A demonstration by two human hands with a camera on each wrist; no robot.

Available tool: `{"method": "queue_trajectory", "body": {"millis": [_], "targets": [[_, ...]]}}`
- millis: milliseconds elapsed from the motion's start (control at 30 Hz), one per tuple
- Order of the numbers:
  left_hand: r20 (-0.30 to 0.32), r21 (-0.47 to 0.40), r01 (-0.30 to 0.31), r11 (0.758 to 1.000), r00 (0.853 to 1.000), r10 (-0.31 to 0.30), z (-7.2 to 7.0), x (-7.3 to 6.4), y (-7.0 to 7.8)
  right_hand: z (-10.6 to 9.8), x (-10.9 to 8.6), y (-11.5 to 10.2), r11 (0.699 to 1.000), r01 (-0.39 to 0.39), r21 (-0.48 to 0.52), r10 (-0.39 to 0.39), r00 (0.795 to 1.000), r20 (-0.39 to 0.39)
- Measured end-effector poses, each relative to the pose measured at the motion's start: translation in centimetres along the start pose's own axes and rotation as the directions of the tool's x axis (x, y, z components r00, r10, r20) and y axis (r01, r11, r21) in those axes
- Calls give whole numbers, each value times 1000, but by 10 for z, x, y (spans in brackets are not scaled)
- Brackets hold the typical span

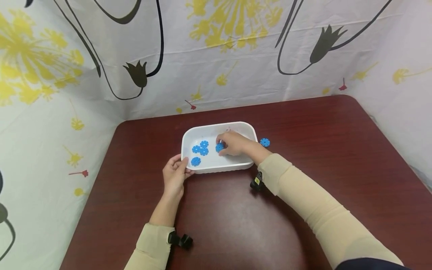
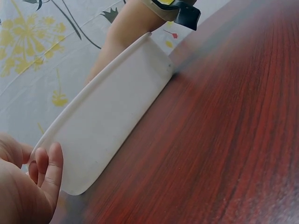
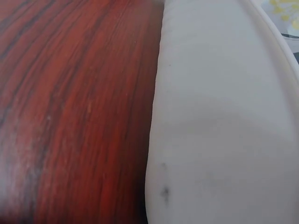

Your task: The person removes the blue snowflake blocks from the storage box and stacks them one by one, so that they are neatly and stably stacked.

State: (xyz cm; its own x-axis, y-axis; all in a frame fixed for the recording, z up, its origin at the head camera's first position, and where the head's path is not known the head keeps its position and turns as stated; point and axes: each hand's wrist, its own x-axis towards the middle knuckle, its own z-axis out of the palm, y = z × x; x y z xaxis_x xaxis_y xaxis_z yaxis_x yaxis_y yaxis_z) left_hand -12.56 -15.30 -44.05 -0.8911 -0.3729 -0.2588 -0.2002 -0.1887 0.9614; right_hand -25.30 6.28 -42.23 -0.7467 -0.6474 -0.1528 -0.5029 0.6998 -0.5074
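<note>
- Tray (image 1: 243,126): white plastic, rectangular with rounded corners; stands on a dark red wooden table (image 1: 337,157), toward its far middle; outer wall shows close up in both wrist views.
- Left hand (image 1: 174,175): at the tray's near left corner; thumb laid over the rim, fingers (image 2: 52,163) curled against the outer wall, so it grips the tray; wrist strap with a black clip at the cuff.
- Right hand (image 1: 234,144): reaches over the near rim into the tray's right half; fingertips bent down onto a blue disc (image 1: 219,147), pinching it against the tray floor; whether the disc is lifted cannot be told.
- Blue discs, loose in tray: a cluster of three (image 1: 200,147) toothed, gear-like pieces in the left half, touching one another; a fourth single disc (image 1: 195,161) near the left hand's thumb, just inside the near wall.
- Outside disc (image 1: 264,142): same blue, same toothed edge; lies flat on the table just beside the tray's right wall, apart from it.
- Backdrop (image 1: 216,56): white sheet printed with yellow flowers and black stems, hung on three sides of the table.
</note>
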Motion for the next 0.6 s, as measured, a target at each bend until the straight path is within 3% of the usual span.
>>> {"method": "queue_trajectory", "body": {"millis": [267, 600], "targets": [[5, 6, 9, 1000, 1000, -9, -1, -1, 0, -7, -7, 7, 997, 70, 38, -64, 989, -135], [3, -3, 13, 1000, 1000, -13, 0, -2, 0, -16, -15, 15, 995, 87, 39, -75, 964, -257]]}}
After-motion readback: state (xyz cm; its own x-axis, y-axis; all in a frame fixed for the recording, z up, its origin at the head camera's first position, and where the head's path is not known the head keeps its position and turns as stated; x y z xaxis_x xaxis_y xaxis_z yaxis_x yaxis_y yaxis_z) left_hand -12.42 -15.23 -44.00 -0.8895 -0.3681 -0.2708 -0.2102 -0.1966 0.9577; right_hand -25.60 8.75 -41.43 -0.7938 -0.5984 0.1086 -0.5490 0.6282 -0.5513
